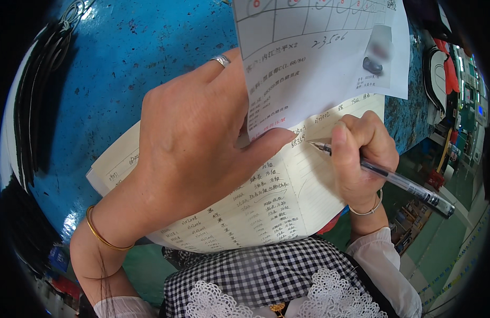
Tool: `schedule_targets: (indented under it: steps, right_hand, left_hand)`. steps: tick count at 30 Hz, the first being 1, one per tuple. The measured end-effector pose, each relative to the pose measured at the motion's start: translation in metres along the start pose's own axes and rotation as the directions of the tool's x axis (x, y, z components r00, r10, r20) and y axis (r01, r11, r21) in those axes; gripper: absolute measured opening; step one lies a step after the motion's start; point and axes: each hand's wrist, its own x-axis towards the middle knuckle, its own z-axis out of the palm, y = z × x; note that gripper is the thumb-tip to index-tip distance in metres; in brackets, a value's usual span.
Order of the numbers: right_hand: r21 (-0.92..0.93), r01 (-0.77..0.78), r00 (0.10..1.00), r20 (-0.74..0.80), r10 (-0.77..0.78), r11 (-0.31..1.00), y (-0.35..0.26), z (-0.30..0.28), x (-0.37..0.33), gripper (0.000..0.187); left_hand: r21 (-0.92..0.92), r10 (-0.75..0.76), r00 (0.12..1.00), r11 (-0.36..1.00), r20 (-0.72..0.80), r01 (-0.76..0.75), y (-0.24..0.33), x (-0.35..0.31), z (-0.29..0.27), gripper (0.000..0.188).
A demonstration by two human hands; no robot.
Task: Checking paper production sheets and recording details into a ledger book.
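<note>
Pen (407, 186) slants through the right grip (366, 153), over the notebook (320, 196).

Here's your blue table (123, 47), scuffed and dark-flecked! Your open notebook (319, 191) lies across its near edge, and dark flat pieces (43, 79) sit stacked at your left.
</note>
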Motion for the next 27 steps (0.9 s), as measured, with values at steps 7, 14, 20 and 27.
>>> schedule_targets:
  steps: [7,14,20,27]
  right_hand:
    - [0.159,-0.053,0.997,-0.046,0.061,0.986,0.002,-0.002,-0.001,0.031]
    - [0.201,-0.093,0.996,0.028,0.089,0.975,0.007,-0.024,0.005,0.016]
    - [0.192,0.018,0.992,0.117,-0.042,0.981,0.007,-0.026,0.007,0.01]
    - [0.215,-0.217,0.976,0.082,0.203,0.952,0.0,-0.022,0.005,0.022]
  left_hand:
    - [0.012,0.051,0.999,0.999,-0.011,-0.051,0.0,0.002,-0.002,0.048]
    - [0.035,-0.017,0.999,0.999,0.039,0.016,0.002,0.002,-0.005,0.044]
    - [0.063,-0.056,0.995,0.997,0.085,0.051,0.005,0.003,-0.008,0.042]
    - [0.066,-0.035,0.996,0.997,0.08,0.029,0.004,0.005,-0.008,0.041]
